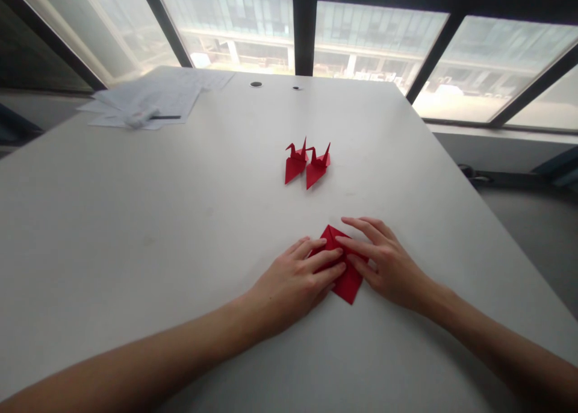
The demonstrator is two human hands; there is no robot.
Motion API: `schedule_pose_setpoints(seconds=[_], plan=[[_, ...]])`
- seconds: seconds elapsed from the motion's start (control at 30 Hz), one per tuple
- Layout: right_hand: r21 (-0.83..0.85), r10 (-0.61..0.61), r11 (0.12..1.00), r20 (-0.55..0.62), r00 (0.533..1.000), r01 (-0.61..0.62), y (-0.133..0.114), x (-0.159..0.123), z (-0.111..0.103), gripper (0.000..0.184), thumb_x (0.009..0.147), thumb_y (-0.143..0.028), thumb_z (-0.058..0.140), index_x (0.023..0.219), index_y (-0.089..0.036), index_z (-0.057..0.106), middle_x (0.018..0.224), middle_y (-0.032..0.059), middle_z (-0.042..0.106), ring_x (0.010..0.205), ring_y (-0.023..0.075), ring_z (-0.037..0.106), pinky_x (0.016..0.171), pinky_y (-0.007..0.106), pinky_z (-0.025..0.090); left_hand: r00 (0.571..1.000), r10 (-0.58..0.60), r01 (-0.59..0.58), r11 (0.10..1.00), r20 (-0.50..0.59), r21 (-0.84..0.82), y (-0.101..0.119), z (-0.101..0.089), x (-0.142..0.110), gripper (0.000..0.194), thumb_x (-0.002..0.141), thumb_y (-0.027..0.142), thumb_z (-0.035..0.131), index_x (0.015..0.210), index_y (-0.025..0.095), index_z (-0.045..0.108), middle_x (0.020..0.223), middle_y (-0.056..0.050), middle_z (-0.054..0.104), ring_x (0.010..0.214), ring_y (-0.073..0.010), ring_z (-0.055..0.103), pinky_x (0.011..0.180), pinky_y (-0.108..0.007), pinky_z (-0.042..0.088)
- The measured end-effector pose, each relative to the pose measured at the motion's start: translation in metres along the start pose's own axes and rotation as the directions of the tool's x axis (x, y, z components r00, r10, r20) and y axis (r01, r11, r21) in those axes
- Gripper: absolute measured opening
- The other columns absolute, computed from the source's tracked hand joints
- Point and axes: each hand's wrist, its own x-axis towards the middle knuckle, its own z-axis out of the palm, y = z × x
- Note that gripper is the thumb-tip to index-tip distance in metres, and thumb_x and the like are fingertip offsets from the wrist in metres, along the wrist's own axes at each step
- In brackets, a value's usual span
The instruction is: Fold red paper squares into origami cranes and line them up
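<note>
A folded square of red origami paper (350,286) lies on the white table, one corner pointing away from me and one toward me. My left hand (300,277) rests on its left side, fingers stretched out over the paper. From the right, my right hand (383,256) touches the paper with spread fingertips. A crease or edge runs down from the far corner; much of the middle is hidden under my fingers. Beyond my hands stand two finished red paper cranes, a left crane (295,163) and a right crane (317,169), side by side.
Several loose paper sheets (149,94) cover the table's far left, with a crumpled white item (141,118) and a dark pen-like stick (165,117) on them. Two round holes sit near the far edge of the table (226,148). Dark-framed windows (304,27) rise behind it.
</note>
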Motion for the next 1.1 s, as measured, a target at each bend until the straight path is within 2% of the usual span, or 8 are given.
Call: schedule_pose_setpoints(seconds=[0.2,0.37,0.53,0.6,0.73,0.9,1.0,1.1], plan=[[-0.032,0.016,0.999,0.122,0.992,-0.012,0.003,-0.005,-0.004,0.04,0.096,-0.026,0.055,0.136,-0.032,0.058,0.154,0.0064,0.043,0.139,0.0308,0.036,0.11,0.056,0.037,1.0,0.009,-0.009,1.0,0.015,0.002,-0.001,-0.002,0.0,0.029,0.1,0.026,0.053,0.127,0.024,0.063,0.134,-0.002,0.063,0.128,-0.0263,0.051,0.11,-0.049,0.043],[-0.108,0.12,0.989,0.219,0.968,-0.098,0.009,-0.008,-0.011,0.064,0.094,-0.032,0.059,0.153,-0.031,0.034,0.164,0.0114,0.023,0.15,0.0342,0.019,0.116,0.063,0.024,0.999,0.006,-0.006,1.0,0.047,0.016,-0.002,-0.002,-0.001,0.032,0.098,0.027,0.055,0.13,0.026,0.062,0.138,-0.002,0.061,0.13,-0.028,0.05,0.11,-0.052,0.044],[-0.014,0.149,0.988,0.305,0.941,-0.152,0.02,-0.014,-0.021,0.086,0.09,-0.041,0.064,0.158,-0.033,0.014,0.166,0.0085,0.014,0.152,0.032,0.009,0.119,0.06,0.02,0.999,0.003,-0.004,1.0,0.048,0.012,-0.002,-0.003,-0.001,0.032,0.098,0.025,0.055,0.129,0.026,0.062,0.137,-0.003,0.062,0.13,-0.0282,0.051,0.109,-0.052,0.046],[0.035,0.156,0.985,0.245,0.957,-0.169,0.021,-0.014,-0.022,0.078,0.092,-0.04,0.062,0.157,-0.033,0.02,0.165,0.0074,0.02,0.152,0.0301,0.015,0.119,0.057,0.023,0.999,0.006,-0.007,1.0,0.053,0.011,-0.002,-0.004,-0.001,0.032,0.098,0.025,0.055,0.129,0.025,0.062,0.137,-0.003,0.062,0.13,-0.0287,0.051,0.108,-0.052,0.046],[0.049,0.267,0.963,-0.005,0.964,-0.267,0.013,-0.005,-0.009,0.054,0.097,-0.032,0.051,0.149,-0.028,0.04,0.153,0.0095,0.043,0.142,0.0279,0.035,0.116,0.052,0.031,0.999,0.016,-0.017,1.0,0.043,0.014,-0.002,-0.003,0.0,0.031,0.098,0.024,0.054,0.128,0.025,0.063,0.137,-0.003,0.062,0.129,-0.0293,0.052,0.108,-0.053,0.046],[-0.027,0.29,0.956,-0.036,0.956,-0.291,0.009,0.016,0.004,0.044,0.095,-0.03,0.054,0.139,-0.027,0.055,0.148,0.0109,0.048,0.136,0.032,0.04,0.11,0.057,0.034,0.999,0.018,-0.019,1.0,0.042,0.013,-0.003,-0.003,0.0,0.031,0.098,0.023,0.055,0.128,0.024,0.063,0.136,-0.004,0.062,0.128,-0.0285,0.051,0.107,-0.052,0.048],[-0.027,0.137,0.99,0.016,0.99,-0.137,0.012,0.023,-0.001,0.037,0.097,-0.025,0.052,0.132,-0.032,0.061,0.154,0.0073,0.041,0.14,0.0308,0.035,0.109,0.055,0.035,0.999,0.015,-0.016,1.0,0.047,0.014,-0.003,-0.004,0.0,0.032,0.098,0.023,0.054,0.129,0.025,0.063,0.136,-0.004,0.062,0.129,-0.0288,0.051,0.107,-0.052,0.048],[-0.069,-0.011,0.997,0.083,0.997,0.017,0.015,0.022,-0.005,0.035,0.097,-0.025,0.052,0.129,-0.033,0.064,0.158,0.0065,0.036,0.141,0.0326,0.033,0.108,0.057,0.033,0.999,0.01,-0.01,1.0,0.04,0.018,-0.002,-0.004,0.001,0.032,0.098,0.024,0.054,0.129,0.025,0.062,0.136,-0.004,0.062,0.128,-0.0283,0.051,0.107,-0.051,0.048]])
